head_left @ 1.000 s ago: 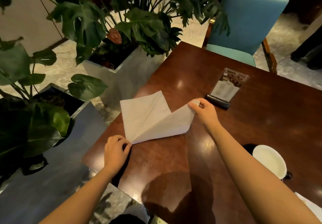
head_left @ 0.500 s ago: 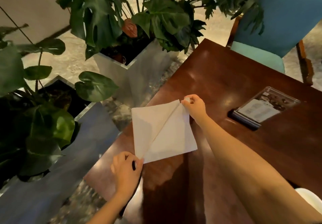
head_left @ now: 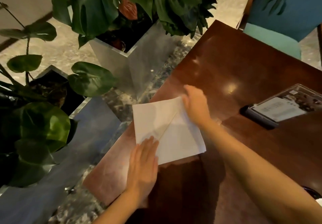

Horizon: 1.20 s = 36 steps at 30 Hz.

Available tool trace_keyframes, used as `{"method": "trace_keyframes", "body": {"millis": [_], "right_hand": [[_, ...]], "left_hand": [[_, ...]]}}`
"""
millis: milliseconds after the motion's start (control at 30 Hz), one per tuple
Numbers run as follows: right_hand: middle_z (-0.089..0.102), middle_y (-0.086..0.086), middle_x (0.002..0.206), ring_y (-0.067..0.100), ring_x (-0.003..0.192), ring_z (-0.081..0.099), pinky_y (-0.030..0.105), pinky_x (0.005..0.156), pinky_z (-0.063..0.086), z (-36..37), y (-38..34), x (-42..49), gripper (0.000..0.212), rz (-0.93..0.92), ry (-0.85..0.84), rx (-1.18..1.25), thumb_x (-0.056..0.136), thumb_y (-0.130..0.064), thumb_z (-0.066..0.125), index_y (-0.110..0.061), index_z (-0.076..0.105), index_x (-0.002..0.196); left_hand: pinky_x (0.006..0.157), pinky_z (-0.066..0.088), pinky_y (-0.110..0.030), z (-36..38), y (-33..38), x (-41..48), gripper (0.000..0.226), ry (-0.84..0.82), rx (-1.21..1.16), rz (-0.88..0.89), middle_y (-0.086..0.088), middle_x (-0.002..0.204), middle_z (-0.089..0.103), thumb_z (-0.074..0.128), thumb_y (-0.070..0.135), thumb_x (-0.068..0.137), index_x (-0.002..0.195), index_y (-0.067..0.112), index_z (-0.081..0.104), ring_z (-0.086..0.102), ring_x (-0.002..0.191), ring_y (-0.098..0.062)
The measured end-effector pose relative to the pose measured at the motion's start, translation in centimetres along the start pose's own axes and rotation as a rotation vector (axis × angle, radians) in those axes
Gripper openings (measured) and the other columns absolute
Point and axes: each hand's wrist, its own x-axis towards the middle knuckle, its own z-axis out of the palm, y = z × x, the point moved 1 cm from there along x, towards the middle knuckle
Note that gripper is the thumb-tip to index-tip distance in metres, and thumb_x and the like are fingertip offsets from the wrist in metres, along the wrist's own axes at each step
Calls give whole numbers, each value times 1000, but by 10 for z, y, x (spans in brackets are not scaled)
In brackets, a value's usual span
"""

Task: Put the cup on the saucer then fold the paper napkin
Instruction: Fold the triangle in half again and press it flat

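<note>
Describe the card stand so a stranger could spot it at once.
Start at the dark wooden table. To the right of the white napkin stands the card stand, near the picture's right edge. Unlike the plain napkin, it is a clear sheet over printed paper, set in a black base.

Café: menu stand [head_left: 282,109], planters [head_left: 139,63]

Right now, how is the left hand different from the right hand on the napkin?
The left hand lies flat with straight fingers on the near corner of the napkin; the right hand is at its far corner. The left hand looks sharp; the right hand is blurred, so its fingers are unclear. Both touch the white napkin.
</note>
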Motion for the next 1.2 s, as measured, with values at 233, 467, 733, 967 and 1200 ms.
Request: {"method": "trace_keyframes", "body": {"millis": [233, 467, 733, 967, 1200], "right_hand": [[21, 3, 156, 18, 144, 12, 41, 120, 8, 59, -26, -99, 61, -523, -420, -359, 97, -47, 4, -16, 19, 147], [15, 0, 157, 18, 146, 5, 43, 119, 3, 45, 4, -37, 62, -364, -362, -381, 96, -48, 3, -20, 15, 149], [5, -1, 159, 17, 146, -3, 42, 119, -1, 41, 17, 19, 57, -242, -297, -509, 98, -43, 9, -19, 6, 150], [3, 4, 159, 20, 146, -2, 41, 119, 0, 15, 13, 34, 59, -11, -167, -424, 99, -42, 14, -14, 7, 150], [17, 4, 156, 21, 144, 17, 40, 112, 10, 53, -31, -127, 55, -250, -336, -309, 100, -40, 4, -14, 17, 147]], "left_hand": [[111, 18, -46, 27, -4, 20, 57, -214, 247, -5, -14, 149, 25, 6, 36, 99, 141, 3, 26, 16, 141, -26], [113, 12, -45, 31, -7, 15, 61, -249, 328, -11, -14, 153, 21, 7, 39, 97, 143, 2, 25, 11, 143, -26], [111, 15, -45, 28, -3, 17, 62, -269, 327, -34, -11, 153, 21, 8, 42, 97, 144, 5, 25, 14, 142, -27], [111, 14, -45, 27, -3, 15, 60, -243, 317, -32, -11, 154, 20, 26, 41, 95, 144, 6, 25, 11, 143, -25], [110, 23, -51, 33, -5, 12, 56, -235, 360, 34, -18, 151, 23, 21, 35, 99, 141, 0, 30, 16, 142, -32]]}}
